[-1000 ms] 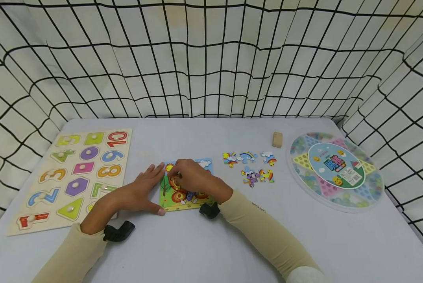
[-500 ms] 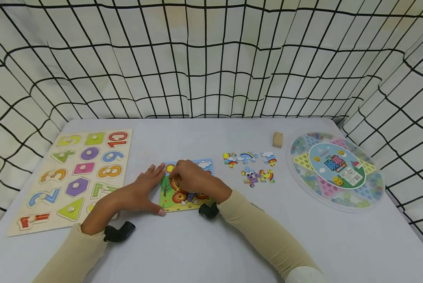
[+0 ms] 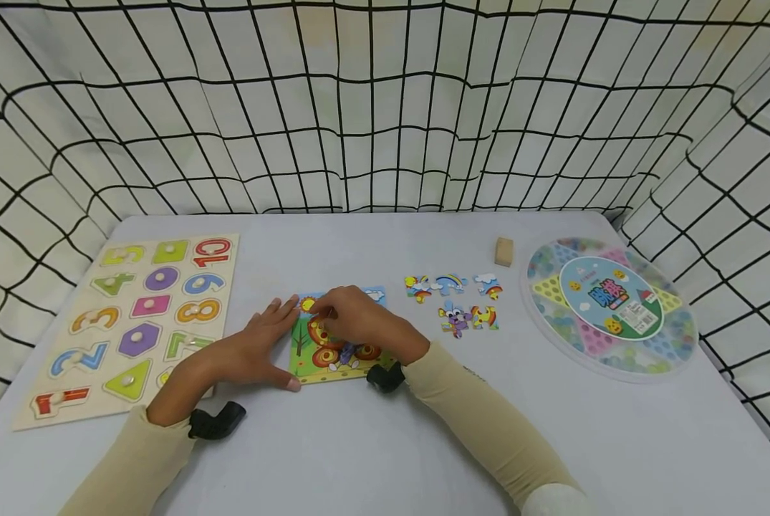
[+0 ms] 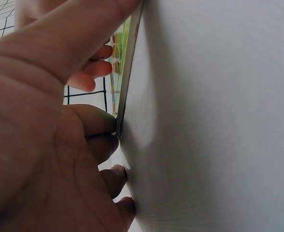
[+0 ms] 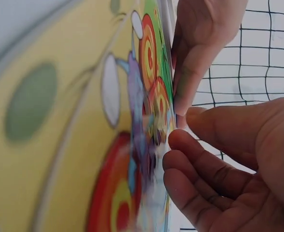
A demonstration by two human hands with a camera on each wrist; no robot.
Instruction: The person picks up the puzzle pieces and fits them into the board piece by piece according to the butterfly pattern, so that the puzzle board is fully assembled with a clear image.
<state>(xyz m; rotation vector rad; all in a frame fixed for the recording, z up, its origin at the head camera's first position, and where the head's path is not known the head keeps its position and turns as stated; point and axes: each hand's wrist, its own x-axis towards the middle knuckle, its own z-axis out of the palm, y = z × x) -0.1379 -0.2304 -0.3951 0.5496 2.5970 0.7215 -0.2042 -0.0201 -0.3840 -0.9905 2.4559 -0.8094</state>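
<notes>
A small jigsaw puzzle board (image 3: 307,370) with a butterfly picture lies at mid-table in the head view. Along its left edge rests my left hand (image 3: 256,352), thumb at the lower corner and fingers at the upper one. The left wrist view shows the fingertips (image 4: 108,145) right against the board's thin edge. My right hand (image 3: 362,317) hovers over the board's upper part with fingers loosely bent. In the right wrist view nothing shows between the thumb and index finger (image 5: 180,141). This hand hides part of the picture. Several loose jigsaw pieces (image 3: 457,321) lie to the right.
A wooden peg board (image 3: 88,365) with numbers and shapes lies at the left. At the right is a round clear-edged game box (image 3: 591,347), with a small wooden block (image 3: 503,252) near it. Black netting (image 3: 385,132) rises behind the table.
My right hand has lifted a little and shifted slightly right, its thumb and fingers now parted above the picture. The left hand stays at the board's edge; the loose pieces have not moved.
</notes>
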